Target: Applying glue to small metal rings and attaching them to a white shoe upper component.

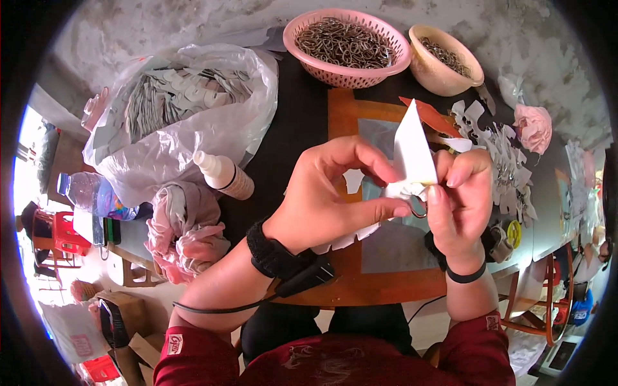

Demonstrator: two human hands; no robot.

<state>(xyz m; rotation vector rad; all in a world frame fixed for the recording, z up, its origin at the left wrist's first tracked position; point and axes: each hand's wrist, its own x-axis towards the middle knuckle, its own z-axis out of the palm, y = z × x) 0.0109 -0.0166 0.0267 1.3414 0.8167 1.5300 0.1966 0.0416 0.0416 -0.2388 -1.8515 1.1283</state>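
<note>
A folded white strip point(412, 151), stiff like leather or card, stands upright between my two hands over the table. At its lower end a small metal ring point(420, 213) pokes out. My left hand point(315, 186) is closed on the strip's lower left side, thumb pointing right. From the right, my right hand point(460, 199) pinches the same lower end with thumb and forefinger. The fingers partly hide how strip and ring join. Behind my right hand lie several white pieces with metal parts point(508, 174) and an orange-brown flap point(432, 117).
At the back stand a pink basket point(351, 78) of metal rings and a cream bowl point(444, 80) of metal pieces. On the left are a plastic bag point(257, 109) of grey-white pieces, a white bottle point(224, 175), a pink cloth point(187, 231) and a water bottle point(96, 193).
</note>
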